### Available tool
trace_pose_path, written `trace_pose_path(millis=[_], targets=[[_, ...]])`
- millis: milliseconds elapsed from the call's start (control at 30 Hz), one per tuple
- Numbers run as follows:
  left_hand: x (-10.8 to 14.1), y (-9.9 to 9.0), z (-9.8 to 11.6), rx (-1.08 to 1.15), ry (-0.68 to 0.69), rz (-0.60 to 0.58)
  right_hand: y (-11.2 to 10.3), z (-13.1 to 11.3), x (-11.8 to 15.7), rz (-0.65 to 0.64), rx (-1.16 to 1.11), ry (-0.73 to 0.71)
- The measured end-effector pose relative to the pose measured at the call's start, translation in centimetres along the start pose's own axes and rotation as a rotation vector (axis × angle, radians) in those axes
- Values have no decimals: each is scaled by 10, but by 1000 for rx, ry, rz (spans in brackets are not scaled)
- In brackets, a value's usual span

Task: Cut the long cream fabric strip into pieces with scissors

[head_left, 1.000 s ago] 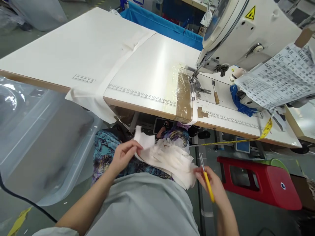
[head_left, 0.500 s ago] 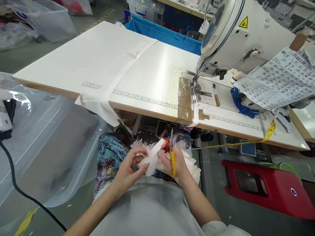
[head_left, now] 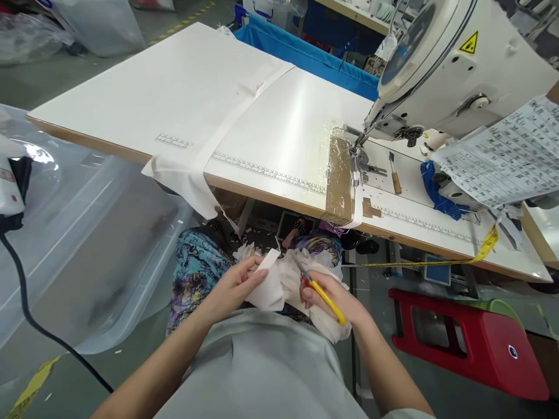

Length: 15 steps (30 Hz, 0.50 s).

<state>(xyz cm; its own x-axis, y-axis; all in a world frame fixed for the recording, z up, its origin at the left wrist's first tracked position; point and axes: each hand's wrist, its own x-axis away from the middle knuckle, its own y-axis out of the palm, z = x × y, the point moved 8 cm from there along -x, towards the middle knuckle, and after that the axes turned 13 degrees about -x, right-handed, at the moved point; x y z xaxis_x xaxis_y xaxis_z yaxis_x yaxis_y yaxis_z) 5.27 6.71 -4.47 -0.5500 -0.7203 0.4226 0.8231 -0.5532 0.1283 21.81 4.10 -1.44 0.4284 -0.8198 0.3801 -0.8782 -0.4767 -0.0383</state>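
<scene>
Over my lap, my left hand (head_left: 238, 286) pinches a folded strip of white fabric (head_left: 267, 262) between thumb and fingers. More of the pale fabric (head_left: 314, 265) lies bunched across my thighs. My right hand (head_left: 334, 295) is wrapped round a pair of scissors (head_left: 326, 302) with yellow and red handles. Their blades point up and left, over the bunched fabric and apart from the strip. Whether the blades are parted is hard to make out.
A white sewing table (head_left: 266, 134) stands ahead, with a sewing machine (head_left: 428, 75) at its right. A fabric band hangs over the front edge. A tape measure (head_left: 487, 244) trails at the right. A clear plastic bin (head_left: 126, 256) is at left, a red stool (head_left: 480, 349) at right.
My right hand has drawn away to the right with the scissors, whose blades have swung from upright to pointing left. My left hand keeps the strip, now held up alone.
</scene>
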Motion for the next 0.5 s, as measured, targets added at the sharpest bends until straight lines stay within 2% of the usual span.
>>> trace_pose_path(millis=[100, 200, 500], targets=[[-1, -2, -4, 18, -43, 42, 4, 14, 3, -150, 91, 87], [-1, -3, -2, 49, -48, 86, 6, 15, -4, -171, 200, 76], [4, -6, -5, 65, -64, 74, 14, 13, -23, -240, 329, 110]])
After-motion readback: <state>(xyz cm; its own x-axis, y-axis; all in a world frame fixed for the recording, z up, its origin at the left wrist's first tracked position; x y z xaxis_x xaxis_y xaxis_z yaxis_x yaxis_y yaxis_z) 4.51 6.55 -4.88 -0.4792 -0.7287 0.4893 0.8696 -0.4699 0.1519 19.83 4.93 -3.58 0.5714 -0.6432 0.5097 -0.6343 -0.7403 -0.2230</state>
